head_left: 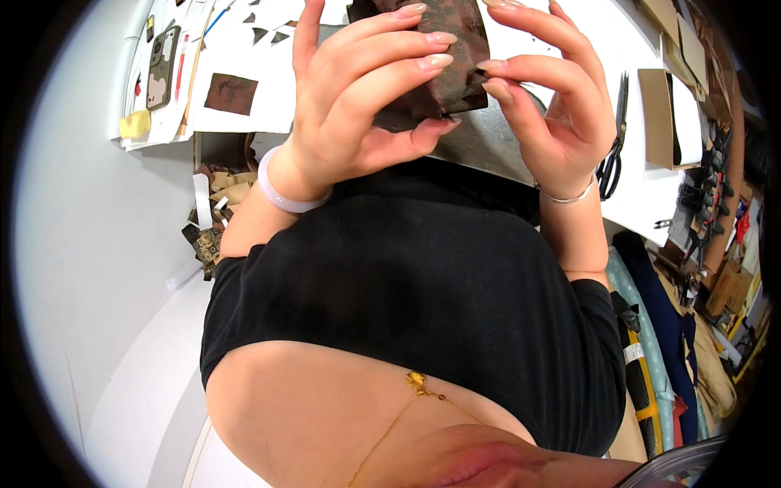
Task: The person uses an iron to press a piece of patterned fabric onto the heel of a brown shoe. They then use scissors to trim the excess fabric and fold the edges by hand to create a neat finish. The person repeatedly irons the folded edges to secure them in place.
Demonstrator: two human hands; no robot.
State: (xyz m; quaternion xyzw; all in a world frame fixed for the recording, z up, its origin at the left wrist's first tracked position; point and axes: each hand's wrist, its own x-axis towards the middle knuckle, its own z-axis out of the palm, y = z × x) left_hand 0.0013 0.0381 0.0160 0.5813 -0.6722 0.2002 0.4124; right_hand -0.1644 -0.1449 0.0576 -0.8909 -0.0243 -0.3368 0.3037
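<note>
Near the top of the head view, my left hand [354, 102] grips a dark brown patterned fabric piece [465, 41], with fingers laid across its face and the thumb at its lower edge. The piece looks folded or layered; its top runs out of view. At its lower right corner, my right hand [561, 102] pinches thumb and forefinger together on the fabric's edge. Whether something small is also between those fingertips I cannot make out. A grey metal surface [484, 146] lies under both hands.
Left on the white table are a square of brown fabric [231, 93], a phone [163, 69], a yellow sponge-like block [135, 124] and small dark triangular scraps [259, 35]. Black scissors [612, 154] and an open cardboard box [657, 118] are at right. Fabric rolls [647, 317] stand below.
</note>
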